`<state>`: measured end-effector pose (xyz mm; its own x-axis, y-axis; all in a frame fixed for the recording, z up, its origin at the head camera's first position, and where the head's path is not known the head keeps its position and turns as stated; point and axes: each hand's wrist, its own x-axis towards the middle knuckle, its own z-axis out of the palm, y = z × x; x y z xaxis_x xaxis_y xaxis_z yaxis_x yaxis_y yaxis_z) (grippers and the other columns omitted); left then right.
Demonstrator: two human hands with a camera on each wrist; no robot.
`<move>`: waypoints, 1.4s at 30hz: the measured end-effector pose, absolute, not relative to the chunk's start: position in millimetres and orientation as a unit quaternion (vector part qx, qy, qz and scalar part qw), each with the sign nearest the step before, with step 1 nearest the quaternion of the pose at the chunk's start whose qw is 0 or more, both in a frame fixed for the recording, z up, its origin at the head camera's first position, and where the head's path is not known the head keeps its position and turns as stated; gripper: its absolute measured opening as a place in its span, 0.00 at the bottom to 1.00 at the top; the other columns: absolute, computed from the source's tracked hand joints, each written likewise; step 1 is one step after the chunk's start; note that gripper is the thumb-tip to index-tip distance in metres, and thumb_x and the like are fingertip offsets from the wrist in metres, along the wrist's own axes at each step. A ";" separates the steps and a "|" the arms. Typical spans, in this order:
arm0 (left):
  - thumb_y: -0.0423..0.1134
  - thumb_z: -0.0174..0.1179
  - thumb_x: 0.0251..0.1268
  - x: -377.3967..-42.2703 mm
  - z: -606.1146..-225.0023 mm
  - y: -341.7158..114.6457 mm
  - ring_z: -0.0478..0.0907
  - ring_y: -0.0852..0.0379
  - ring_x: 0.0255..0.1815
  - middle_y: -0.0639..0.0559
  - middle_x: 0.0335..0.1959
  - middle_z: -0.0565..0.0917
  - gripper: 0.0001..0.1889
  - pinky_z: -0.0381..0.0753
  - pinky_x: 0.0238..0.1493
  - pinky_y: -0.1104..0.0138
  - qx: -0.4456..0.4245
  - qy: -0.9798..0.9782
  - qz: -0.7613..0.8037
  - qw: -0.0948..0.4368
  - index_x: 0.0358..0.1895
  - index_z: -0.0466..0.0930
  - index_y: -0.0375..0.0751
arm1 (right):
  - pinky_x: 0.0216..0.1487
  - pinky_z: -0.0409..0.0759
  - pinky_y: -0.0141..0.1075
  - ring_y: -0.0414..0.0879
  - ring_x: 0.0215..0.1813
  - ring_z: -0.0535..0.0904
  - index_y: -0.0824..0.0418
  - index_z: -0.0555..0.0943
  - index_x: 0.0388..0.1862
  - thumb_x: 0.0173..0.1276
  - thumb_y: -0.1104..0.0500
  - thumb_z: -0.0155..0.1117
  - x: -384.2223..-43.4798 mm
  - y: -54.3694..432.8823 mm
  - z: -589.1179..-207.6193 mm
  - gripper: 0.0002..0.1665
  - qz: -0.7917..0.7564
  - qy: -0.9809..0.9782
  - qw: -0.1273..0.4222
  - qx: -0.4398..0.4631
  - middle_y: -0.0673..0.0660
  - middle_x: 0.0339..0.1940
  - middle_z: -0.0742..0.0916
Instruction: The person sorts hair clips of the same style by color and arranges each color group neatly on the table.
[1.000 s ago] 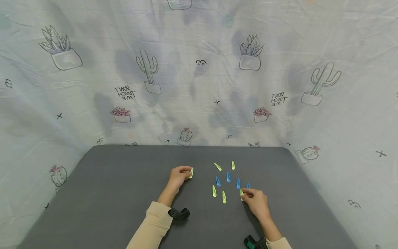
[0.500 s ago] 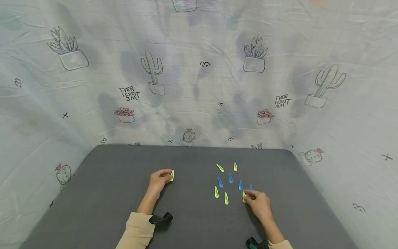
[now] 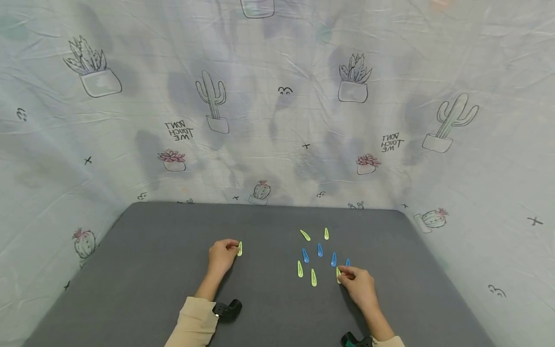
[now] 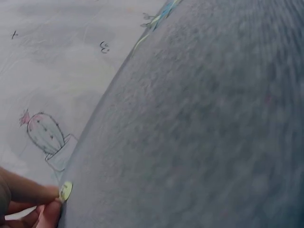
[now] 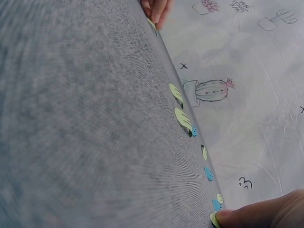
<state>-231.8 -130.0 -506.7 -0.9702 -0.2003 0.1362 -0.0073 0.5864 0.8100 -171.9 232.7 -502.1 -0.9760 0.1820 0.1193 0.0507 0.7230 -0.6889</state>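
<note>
In the head view my left hand [image 3: 222,254] pinches a yellow-green snap hair clip [image 3: 240,248] by its left side, low over the grey table. Thumb and fingertips meet at this clip [image 4: 67,192] in the left wrist view. On the right, my right hand [image 3: 359,285] has thumb and fingertips at another yellow-green hair clip [image 3: 338,275], partly covered by them. Just beyond that hand lies a blue hair clip [image 3: 348,262], its lower end hidden. The thumb [image 5: 251,214] overlaps the held clip in the right wrist view.
Between the hands, blue hair clips [image 3: 320,249] form a loose row. Yellow-green hair clips lie behind [image 3: 326,233] and in front [image 3: 314,277] of it. A patterned cloth [image 3: 277,115] hangs behind the grey table [image 3: 130,270]. Each wrist wears a black device [image 3: 228,310].
My left hand has travelled left with its yellow-green hair clip, away from the others, then almost stopped. My right hand stays at its clip. The head view has shifted slightly.
</note>
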 end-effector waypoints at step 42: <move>0.34 0.67 0.54 -237.2 -522.1 -140.5 0.68 0.62 0.25 0.54 0.25 0.76 0.10 0.68 0.29 0.68 -0.058 -0.905 -0.402 0.126 0.41 0.87 0.40 | 0.32 0.74 0.33 0.39 0.31 0.75 0.68 0.82 0.49 0.58 0.71 0.63 -196.8 143.4 -484.6 0.17 0.638 -0.769 -0.032 0.005 0.56 0.32 0.82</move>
<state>-237.2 -140.5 -522.1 -0.9617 0.0048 0.2742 0.2065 0.6705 0.7126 -196.8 143.4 -484.6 -0.9979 -0.0495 -0.0427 0.0328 0.1862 -0.9820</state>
